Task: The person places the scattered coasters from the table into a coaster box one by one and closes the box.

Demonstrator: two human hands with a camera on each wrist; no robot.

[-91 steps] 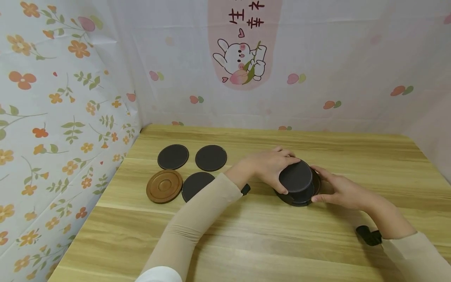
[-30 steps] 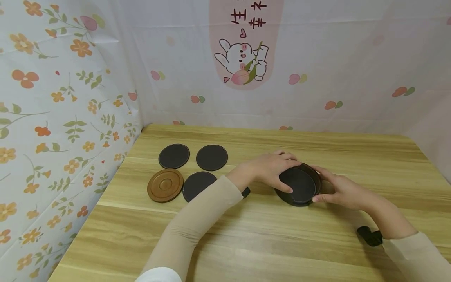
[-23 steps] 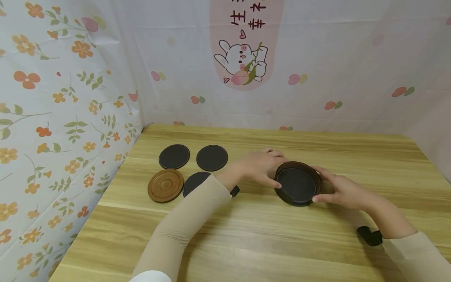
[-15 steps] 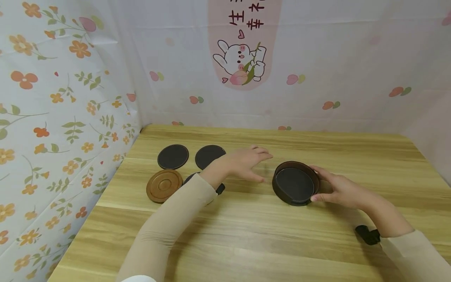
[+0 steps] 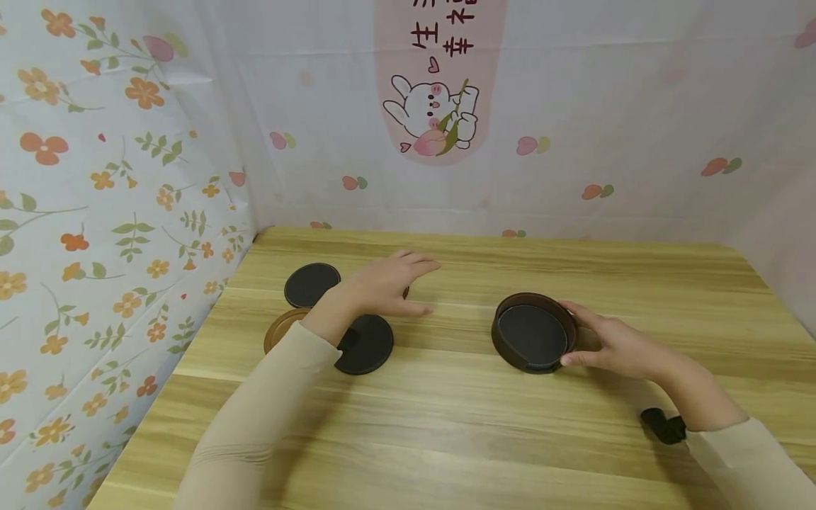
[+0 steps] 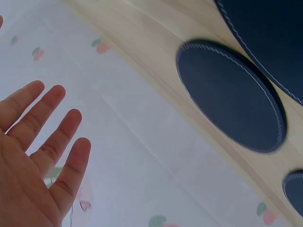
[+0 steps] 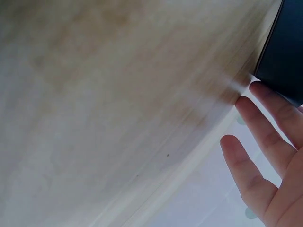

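My left hand (image 5: 385, 283), fingers spread and holding nothing, hovers over the coasters at the left of the table. Beneath or beside it lie a black round coaster (image 5: 312, 283) with a stitched edge, another black coaster (image 5: 370, 347), and a brown wooden disc (image 5: 280, 329) partly covered by my arm. A third black coaster is nearly hidden behind the hand. At the right, my right hand (image 5: 618, 347) holds the side of a round dark leather coaster holder (image 5: 506, 347), thumb in front and fingers behind. A black disc (image 5: 532, 333) lies inside the holder.
The wood-grain table (image 5: 446, 425) extends in front of both arms. A floral cloth (image 5: 115, 212) hangs on the left and a white printed cloth (image 5: 605, 106) along the back. A black wrist device (image 5: 663, 425) sits under the right wrist.
My left hand lowered a black coaster into the holder, let go of it and moved left over the loose coasters. My right hand has stayed at the holder's side.
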